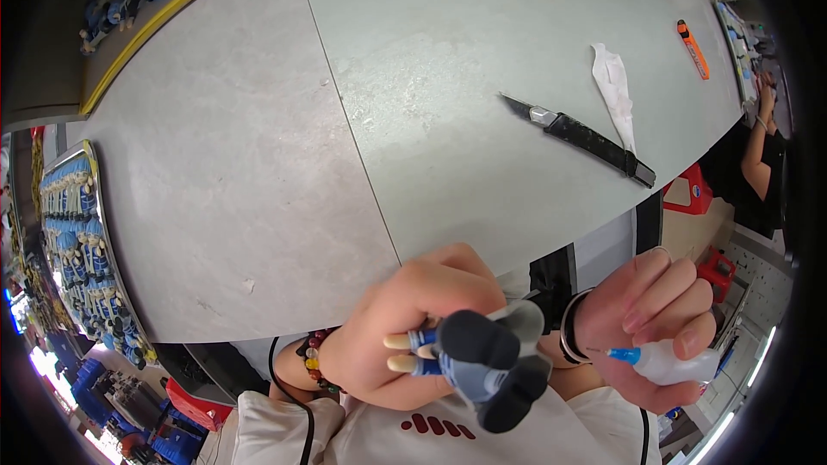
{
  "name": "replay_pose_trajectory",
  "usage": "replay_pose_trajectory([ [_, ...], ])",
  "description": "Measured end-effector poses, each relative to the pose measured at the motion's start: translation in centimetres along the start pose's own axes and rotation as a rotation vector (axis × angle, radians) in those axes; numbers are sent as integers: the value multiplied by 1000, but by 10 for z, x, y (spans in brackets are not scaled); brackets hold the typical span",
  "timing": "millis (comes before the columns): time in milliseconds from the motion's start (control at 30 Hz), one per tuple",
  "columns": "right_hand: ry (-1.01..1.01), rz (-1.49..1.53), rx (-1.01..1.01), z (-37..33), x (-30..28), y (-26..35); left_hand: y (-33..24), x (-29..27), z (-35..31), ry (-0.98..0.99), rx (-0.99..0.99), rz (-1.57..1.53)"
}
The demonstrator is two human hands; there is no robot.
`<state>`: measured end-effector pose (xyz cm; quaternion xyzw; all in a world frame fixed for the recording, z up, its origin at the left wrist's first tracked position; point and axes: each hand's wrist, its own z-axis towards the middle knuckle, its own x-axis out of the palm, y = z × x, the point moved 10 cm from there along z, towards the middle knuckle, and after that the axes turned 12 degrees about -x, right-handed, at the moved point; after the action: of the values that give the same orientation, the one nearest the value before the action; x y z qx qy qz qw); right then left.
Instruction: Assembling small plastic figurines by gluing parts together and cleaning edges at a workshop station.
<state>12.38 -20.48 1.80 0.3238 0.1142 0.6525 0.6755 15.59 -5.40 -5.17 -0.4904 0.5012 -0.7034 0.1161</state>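
My left hand (405, 319) is closed around a small figurine (478, 346) in front of my body, below the table's near edge. The figurine's black shoes face up toward me, and its blue clothes and pale hands show beside my fingers. Its head is hidden. A greyish translucent part sticks out beside the shoes. To the right, my right hand (655, 319) has its fingers curled round a small translucent white squeeze bottle (676, 363) with a blue tip. That tip points left, toward the figurine, with a gap between them.
On the table (233, 172) lie a black utility knife (594, 146) with its blade out, a crumpled white tissue (613, 86) and an orange cutter (693, 50). A tray of several blue figurines (82, 250) stands at the left edge. Another person's arm (760, 142) shows at far right.
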Motion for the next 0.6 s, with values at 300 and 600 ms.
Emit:
replay_pose_trajectory([
  [300,19,-18,-19,1,2,-1,-6,-2,6,-78,23,-22],
  [600,-207,222,60,4,-38,-7,13,8,-43,190,-333,316],
])
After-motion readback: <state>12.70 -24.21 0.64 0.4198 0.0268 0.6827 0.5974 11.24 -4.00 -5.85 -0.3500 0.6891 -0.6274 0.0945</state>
